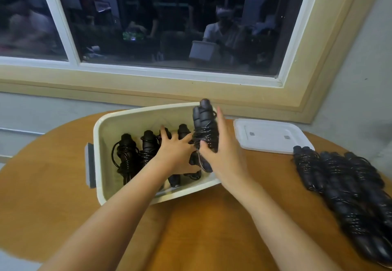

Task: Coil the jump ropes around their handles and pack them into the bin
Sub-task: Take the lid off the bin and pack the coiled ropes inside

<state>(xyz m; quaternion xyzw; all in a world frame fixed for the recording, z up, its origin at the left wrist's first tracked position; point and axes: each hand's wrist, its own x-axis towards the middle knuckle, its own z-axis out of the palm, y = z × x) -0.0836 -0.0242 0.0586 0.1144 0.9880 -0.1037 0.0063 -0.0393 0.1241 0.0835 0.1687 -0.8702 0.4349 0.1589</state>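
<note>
The right grip (222, 154) is clasping a coiled rope (204, 126) upright over the right end of the bin (99, 134) while the left grip (176, 149), fingers spread, is pressing on the packed ropes (127, 154), so packing is proceeding and the rope probably needs lowering beside them next.

Head-worn camera looks forward and down, close above the bin (131, 122).

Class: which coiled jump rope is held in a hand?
The upright bundle in the right hand, at the bin's right end; the others lie inside it or on the table.
</note>
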